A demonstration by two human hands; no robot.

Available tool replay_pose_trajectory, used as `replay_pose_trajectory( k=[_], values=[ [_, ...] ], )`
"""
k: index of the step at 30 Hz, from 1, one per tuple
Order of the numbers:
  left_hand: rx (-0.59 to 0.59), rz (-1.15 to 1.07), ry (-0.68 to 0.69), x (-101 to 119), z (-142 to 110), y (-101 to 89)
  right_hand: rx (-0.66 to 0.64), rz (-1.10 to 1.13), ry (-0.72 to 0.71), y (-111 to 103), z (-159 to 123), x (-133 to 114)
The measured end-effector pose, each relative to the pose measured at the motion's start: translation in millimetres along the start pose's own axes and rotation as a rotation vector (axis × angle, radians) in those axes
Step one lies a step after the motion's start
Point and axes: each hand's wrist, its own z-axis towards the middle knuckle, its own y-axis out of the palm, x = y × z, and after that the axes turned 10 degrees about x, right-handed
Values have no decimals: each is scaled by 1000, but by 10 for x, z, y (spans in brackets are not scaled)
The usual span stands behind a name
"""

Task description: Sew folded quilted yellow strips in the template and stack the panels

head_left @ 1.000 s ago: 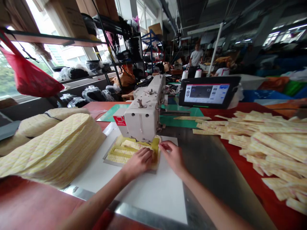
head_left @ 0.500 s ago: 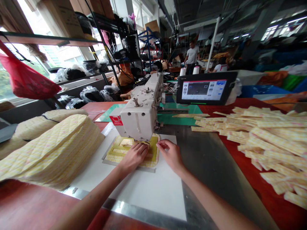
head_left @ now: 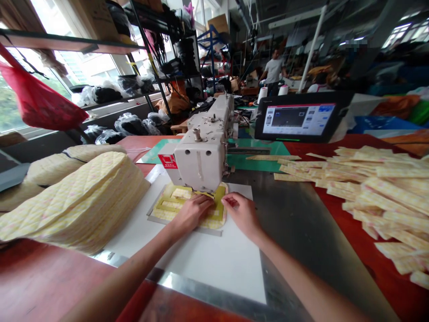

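The stacked pads point(head_left: 77, 201) are soft, matt quilted cloth, and the yellow piece point(head_left: 219, 197) is matt cloth too. The sewing machine point(head_left: 201, 156) is painted metal, above a smooth white board point(head_left: 201, 264), a brushed steel sheet point(head_left: 295, 223) and a glossy red bench point(head_left: 50, 286).

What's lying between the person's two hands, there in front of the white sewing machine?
In the head view, a narrow stretch of flat yellow fabric piece lies between the left hand and the right hand; the hands do not touch each other.

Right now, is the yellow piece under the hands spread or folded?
Spread: the piece lies flat on the board under the left hand and right hand.
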Motion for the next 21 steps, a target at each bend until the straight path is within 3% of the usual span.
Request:
replay_pose_trajectory(
  k=[4, 10, 15, 18, 21],
  values=[
    [66, -194, -78, -35, -31, -33, -100, -179, -184, 22, -34, -35],
    [0, -272, -81, -64, -64, -79, -239, -445, -393, 93, -64, 23],
    [17, -171, -29, -68, -94, -131, -264, -693, -495, 89, -53, -27],
    [-33, -40, -18, -40, -107, -225, -297, -853, -575, 98, -61, -148],
    [-45, -105, -60, -21, -125, -286, -290, -936, -589, 100, -92, -239]
  ],
)
